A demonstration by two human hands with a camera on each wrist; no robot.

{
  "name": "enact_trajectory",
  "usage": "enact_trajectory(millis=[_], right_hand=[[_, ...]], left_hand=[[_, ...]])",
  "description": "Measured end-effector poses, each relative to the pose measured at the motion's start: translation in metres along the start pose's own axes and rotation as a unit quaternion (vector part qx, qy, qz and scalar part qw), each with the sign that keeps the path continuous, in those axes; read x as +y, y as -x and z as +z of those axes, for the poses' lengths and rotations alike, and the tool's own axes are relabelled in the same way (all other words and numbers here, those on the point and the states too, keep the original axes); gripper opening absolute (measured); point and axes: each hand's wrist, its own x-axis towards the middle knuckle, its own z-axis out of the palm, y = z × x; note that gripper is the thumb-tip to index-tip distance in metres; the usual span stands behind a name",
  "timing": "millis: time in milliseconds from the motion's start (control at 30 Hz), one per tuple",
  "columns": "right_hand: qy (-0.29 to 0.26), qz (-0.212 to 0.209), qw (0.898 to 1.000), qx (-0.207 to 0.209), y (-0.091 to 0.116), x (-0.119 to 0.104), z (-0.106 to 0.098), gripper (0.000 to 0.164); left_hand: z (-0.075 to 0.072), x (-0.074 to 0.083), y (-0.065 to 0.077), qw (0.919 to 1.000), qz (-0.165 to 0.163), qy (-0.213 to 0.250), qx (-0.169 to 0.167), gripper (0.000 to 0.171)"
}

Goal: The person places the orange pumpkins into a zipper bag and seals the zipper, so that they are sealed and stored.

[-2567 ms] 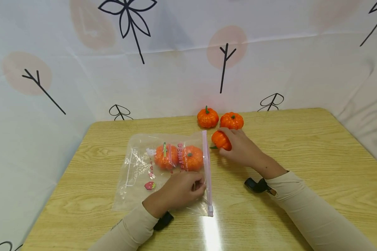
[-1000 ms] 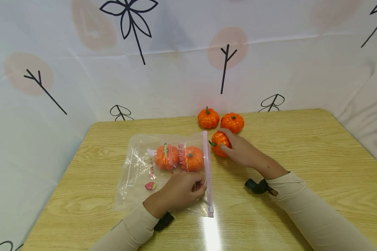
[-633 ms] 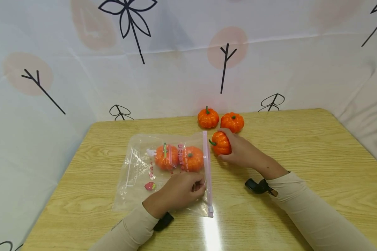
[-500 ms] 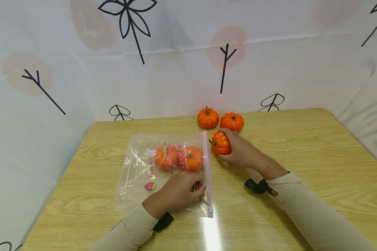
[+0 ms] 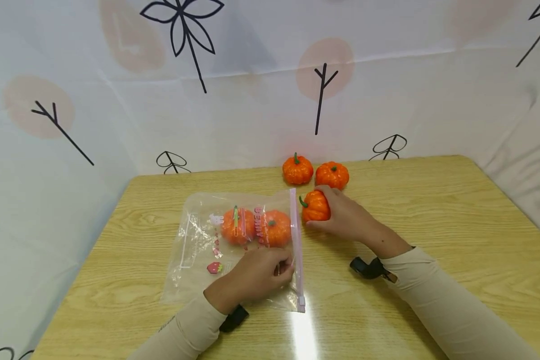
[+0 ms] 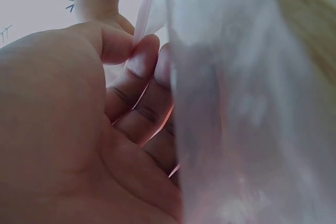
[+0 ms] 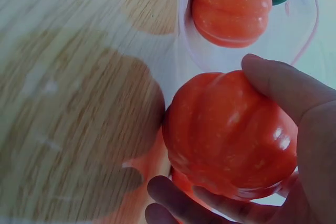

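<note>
My right hand grips a small orange toy pumpkin with a green stem, just right of the bag's mouth. Thumb and fingers curl around the pumpkin in the right wrist view. A clear zip bag with berry prints lies flat, its pink zip edge facing right. Two pumpkins sit inside it, a left one and a right one. My left hand pinches the bag's edge near the zip; in the left wrist view the thumb and fingertips meet on the pink strip.
Behind my right hand stand two more pumpkins, one on the left and one on the right, close to the table's back edge. A patterned white cloth hangs behind the wooden table.
The pumpkin in my right hand has turned so its stem points up and left, and the fingers have shifted around it. My left hand and the bag have stayed in place.
</note>
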Motion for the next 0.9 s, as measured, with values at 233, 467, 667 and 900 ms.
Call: enact_trajectory(millis=[233, 467, 667, 900], right_hand=[[0.017, 0.010, 1.000, -0.013, 0.0004, -0.0039, -0.0006, 0.090], [0.032, 0.006, 0.999, -0.032, 0.0029, -0.0077, -0.0033, 0.087], [0.043, -0.015, 0.998, -0.039, 0.0034, -0.0087, -0.0043, 0.084], [0.043, -0.040, 0.997, -0.055, 0.0063, -0.0089, -0.0067, 0.082]], left_hand=[[-0.0011, -0.0005, 0.0000, 0.9999, 0.000, -0.009, 0.006, 0.019], [-0.0021, 0.0007, 0.0004, 1.0000, -0.004, -0.006, 0.003, 0.020], [-0.0035, 0.0015, 0.0002, 0.9999, -0.002, -0.011, 0.007, 0.021], [-0.0031, 0.0012, 0.0002, 0.9999, -0.005, -0.015, 0.005, 0.020]])
